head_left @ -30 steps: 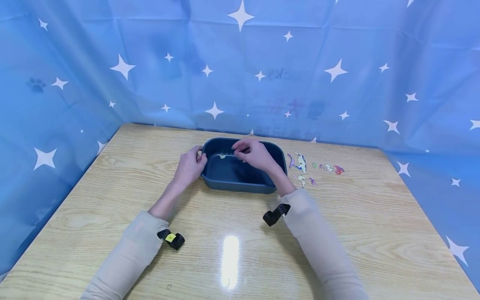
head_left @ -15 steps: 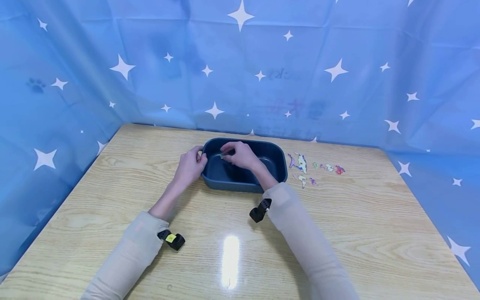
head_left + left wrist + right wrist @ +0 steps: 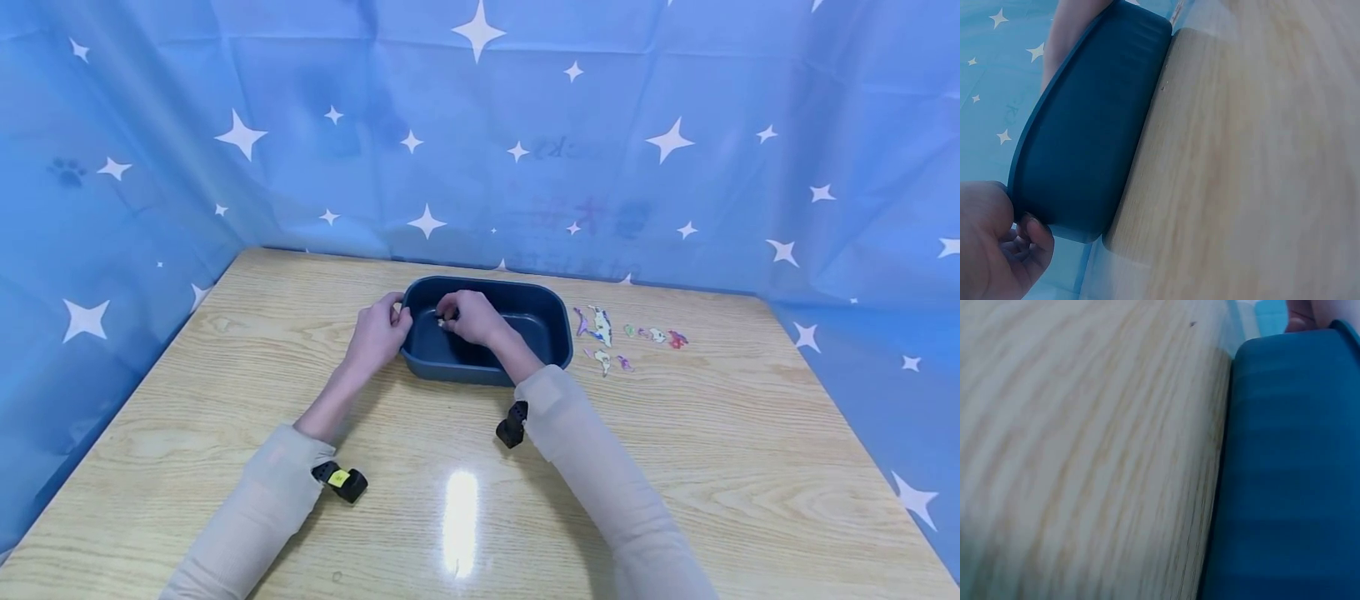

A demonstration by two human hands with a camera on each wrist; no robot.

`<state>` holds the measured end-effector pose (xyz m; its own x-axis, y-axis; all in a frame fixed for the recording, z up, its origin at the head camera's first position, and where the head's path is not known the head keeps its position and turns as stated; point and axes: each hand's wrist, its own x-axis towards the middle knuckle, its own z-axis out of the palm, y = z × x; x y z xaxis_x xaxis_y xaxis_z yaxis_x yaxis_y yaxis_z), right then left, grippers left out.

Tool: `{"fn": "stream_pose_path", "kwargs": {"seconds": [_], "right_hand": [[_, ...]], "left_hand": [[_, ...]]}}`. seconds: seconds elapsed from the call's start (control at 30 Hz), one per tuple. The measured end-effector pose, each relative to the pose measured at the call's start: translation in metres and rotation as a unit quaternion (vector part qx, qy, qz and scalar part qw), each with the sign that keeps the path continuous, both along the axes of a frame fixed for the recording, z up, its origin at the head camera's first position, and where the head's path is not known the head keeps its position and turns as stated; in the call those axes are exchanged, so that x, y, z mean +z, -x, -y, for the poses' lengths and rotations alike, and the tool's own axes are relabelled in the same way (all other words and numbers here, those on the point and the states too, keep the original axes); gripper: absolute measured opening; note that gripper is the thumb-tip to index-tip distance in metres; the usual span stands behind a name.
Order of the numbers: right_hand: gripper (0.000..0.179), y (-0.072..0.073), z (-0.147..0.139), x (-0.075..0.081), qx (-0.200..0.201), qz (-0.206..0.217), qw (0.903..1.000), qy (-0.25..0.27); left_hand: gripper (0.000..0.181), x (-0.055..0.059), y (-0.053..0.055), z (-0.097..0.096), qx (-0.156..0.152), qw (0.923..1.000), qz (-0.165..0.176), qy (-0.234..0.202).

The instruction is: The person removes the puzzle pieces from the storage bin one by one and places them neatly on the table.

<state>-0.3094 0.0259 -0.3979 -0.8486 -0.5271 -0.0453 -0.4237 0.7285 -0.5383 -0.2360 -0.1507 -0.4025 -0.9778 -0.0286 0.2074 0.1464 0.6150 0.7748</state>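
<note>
A dark blue rectangular bin (image 3: 450,372) stands on the wooden table. My left hand (image 3: 378,333) grips its left rim; in the left wrist view the fingers of that hand (image 3: 997,244) curl at the rim, at one end of the bin (image 3: 1085,131). Inside the bin, toward its left end, my right hand (image 3: 474,320) pinches a small pale piece (image 3: 441,322) at its fingertips, low over the bottom. The fingers partly hide this piece. The right wrist view shows mostly the outer wall of the bin (image 3: 1291,469).
Right of the bin lie several small flat colourful cut-outs, among them a white and blue one (image 3: 602,326), a pale one (image 3: 603,361) and a red one (image 3: 677,339). A blue star-patterned cloth (image 3: 480,150) hangs behind the wooden table (image 3: 750,433).
My right hand has moved left and lower inside the bin, to the small pale piece, which it now pinches. The left hand has stayed on the rim.
</note>
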Motion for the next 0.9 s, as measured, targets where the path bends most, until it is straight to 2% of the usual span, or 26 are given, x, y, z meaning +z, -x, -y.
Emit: {"fn": "stream_pose_path", "kwargs": {"seconds": [0.27, 0.6, 0.73, 0.9], "right_hand": [[0.018, -0.002, -0.001, 0.0, 0.0, 0.026, 0.9996, -0.008], [0.005, -0.004, -0.004, 0.003, 0.007, 0.031, 0.9989, 0.035], [0.011, -0.007, -0.005, 0.007, 0.014, 0.026, 0.9967, 0.075], [0.021, -0.012, -0.009, 0.012, 0.015, 0.013, 0.9948, 0.1]], "left_hand": [[0.037, -0.001, 0.0, 0.001, 0.0, 1.0, 0.003, 0.0], [0.038, 0.0, 0.0, 0.001, -0.001, 1.0, -0.001, 0.002], [0.038, 0.0, 0.001, 0.001, 0.0, 1.0, -0.001, 0.006], [0.038, 0.0, 0.001, 0.0, 0.003, 0.9999, 0.001, 0.012]]}}
